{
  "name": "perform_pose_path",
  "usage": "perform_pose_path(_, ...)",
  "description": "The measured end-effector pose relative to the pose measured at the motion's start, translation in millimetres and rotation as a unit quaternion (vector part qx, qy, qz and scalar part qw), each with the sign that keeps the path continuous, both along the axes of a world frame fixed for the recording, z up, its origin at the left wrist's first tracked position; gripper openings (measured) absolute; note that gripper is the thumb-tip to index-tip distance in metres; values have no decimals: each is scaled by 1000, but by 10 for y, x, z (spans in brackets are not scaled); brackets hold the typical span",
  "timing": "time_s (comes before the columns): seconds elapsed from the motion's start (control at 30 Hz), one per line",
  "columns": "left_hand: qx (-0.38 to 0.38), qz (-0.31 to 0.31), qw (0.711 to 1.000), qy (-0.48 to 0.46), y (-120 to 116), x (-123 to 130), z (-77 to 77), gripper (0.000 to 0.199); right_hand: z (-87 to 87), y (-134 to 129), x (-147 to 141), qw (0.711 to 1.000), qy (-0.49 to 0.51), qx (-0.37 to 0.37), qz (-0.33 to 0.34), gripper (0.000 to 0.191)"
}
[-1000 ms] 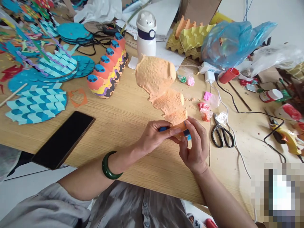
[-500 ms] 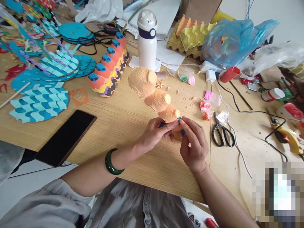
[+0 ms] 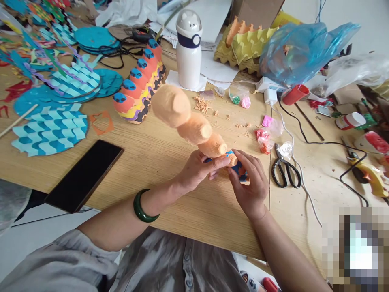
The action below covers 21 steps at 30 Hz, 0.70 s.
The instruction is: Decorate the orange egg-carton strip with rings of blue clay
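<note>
A bumpy light-orange strip shaped like a row of egg-carton cups (image 3: 199, 129) is tilted up in front of me, its far end raised above the table. My left hand (image 3: 197, 168) is closed on the near end, thumb along the side. Around that same end, my right hand (image 3: 251, 180) has its fingers and thumb curled. Between the hands show blue and dark patches (image 3: 243, 172) on the strip; the fingers partly cover them. Left of it lies a finished-looking strip (image 3: 136, 87) with orange humps, blue spots and yellow, purple and black bands.
Black-handled scissors (image 3: 285, 168) lie right of my hands, near small bags of coloured clay (image 3: 263, 140). A phone (image 3: 86, 174) lies at left. A white bottle (image 3: 189, 52) stands behind. Egg cartons (image 3: 249, 46), cables and a yellow glue gun (image 3: 370, 176) fill the right side.
The orange strip has turned and its far end has swung left and nearer. My right hand has shifted from a pinch at the blue patch to curling around the near end.
</note>
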<state>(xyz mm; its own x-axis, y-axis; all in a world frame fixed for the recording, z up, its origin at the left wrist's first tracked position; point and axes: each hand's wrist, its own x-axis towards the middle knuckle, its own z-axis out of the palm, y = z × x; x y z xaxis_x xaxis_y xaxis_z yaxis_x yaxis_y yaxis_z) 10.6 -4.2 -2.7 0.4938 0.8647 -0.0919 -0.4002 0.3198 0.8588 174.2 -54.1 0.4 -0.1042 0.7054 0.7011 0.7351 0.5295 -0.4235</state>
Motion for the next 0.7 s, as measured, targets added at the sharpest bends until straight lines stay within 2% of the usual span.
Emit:
perform_pose_path(0.07,-9,25,1000,12,-1,10,4,40,-3,0,-5,999,-22,32,-1,49)
perform_pose_path(0.17,4,25,1000,6,-4,14,19,45,5,1,4,996,-41,73,-10,52)
perform_pose_path(0.3,8,23,1000,0,-10,-10,27,39,-2,-2,17,992,-62,108,-13,56)
perform_pose_path(0.4,0,12,1000,-2,0,-25,5,38,-37,-1,10,993,-48,106,-5,54)
perform_pose_path(0.53,17,-1,1000,9,19,-20,-50,37,-87,10,-1,998,-5,68,11,47)
perform_pose_path(0.7,47,-2,999,1,-10,-14,-89,35,-96,15,-9,997,-18,68,-4,49)
